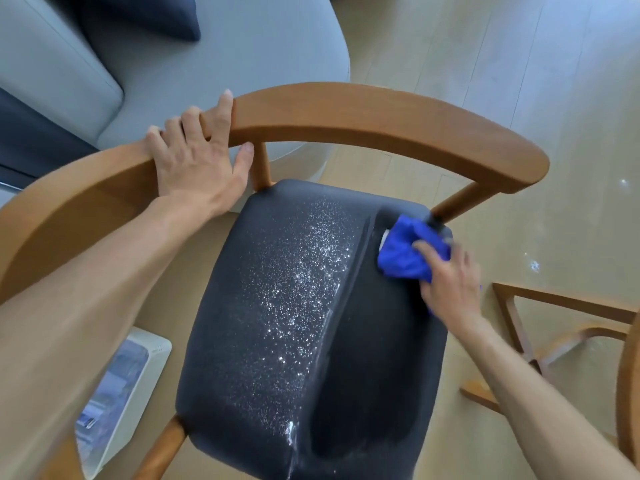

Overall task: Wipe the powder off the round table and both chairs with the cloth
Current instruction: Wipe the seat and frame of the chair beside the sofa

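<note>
A wooden chair with a curved backrest (363,116) and a dark padded seat (242,341) fills the view. White powder (298,289) speckles the seat's middle and left; a strip along the right side looks dark and clean. My right hand (450,282) presses a bunched blue cloth (405,252) onto the seat's far right corner, fingers over the cloth. My left hand (197,157) grips the backrest rail at the left, fingers over its top. The round table is out of view.
A grey sofa (207,64) with a dark cushion (156,15) stands beyond the chair. A white box-shaped appliance (121,393) sits on the floor at lower left. Part of another wooden frame (554,327) shows at the right. Powder specks (535,265) lie on the pale wood floor.
</note>
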### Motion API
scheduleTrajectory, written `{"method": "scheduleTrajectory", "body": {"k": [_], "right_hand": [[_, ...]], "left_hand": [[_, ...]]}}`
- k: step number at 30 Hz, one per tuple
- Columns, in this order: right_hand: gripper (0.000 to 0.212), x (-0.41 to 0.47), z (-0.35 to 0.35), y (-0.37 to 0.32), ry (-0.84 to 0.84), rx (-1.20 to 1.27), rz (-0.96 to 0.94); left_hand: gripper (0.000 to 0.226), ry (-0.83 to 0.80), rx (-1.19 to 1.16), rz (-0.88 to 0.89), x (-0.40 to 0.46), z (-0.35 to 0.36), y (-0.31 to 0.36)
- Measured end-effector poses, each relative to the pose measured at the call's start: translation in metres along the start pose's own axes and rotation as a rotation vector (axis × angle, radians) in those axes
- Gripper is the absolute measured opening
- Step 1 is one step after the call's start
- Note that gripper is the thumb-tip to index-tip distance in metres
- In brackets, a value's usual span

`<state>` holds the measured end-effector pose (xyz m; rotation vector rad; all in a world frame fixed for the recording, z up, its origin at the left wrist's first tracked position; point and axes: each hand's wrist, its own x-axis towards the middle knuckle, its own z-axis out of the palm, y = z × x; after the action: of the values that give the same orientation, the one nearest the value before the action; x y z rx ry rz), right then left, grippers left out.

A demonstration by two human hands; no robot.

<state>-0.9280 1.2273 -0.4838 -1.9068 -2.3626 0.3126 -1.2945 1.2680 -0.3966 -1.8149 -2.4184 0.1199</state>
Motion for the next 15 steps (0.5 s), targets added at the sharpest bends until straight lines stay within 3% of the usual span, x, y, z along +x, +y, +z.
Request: {"method": "scheduleTrajectory", "body": {"k": [2, 4, 8, 11, 13, 15], "right_hand": [[0.057, 0.031, 0.001, 0.007, -0.037, 0.048, 0.167], [0.059, 0.032, 0.005, 0.007, -0.052, 0.104, 0.22], [0.059, -0.029, 0.01, -0.014, -0.024, 0.147, 0.194], [0.058, -0.115, 0.018, -0.036, -0.023, 0.152, 0.029], [0.052, -0.19, 0.026, -0.064, -0.212, 0.181, -0.121], [0.029, -0.246, 0.03, -0.085, -0.486, 0.201, -0.204]], "left_hand": [[0.063, 0.003, 0.005, -0.001, 0.0, 0.0, 0.0], [0.062, 0.009, 0.009, 0.001, 0.001, 0.0, 0.001], [0.062, 0.017, -0.009, 0.009, 0.002, -0.001, 0.001], [0.062, 0.002, -0.012, 0.011, 0.0, -0.004, 0.002], [0.063, -0.021, -0.009, 0.004, -0.002, -0.007, 0.002], [0.064, -0.048, -0.012, -0.005, -0.002, -0.011, 0.004]]}}
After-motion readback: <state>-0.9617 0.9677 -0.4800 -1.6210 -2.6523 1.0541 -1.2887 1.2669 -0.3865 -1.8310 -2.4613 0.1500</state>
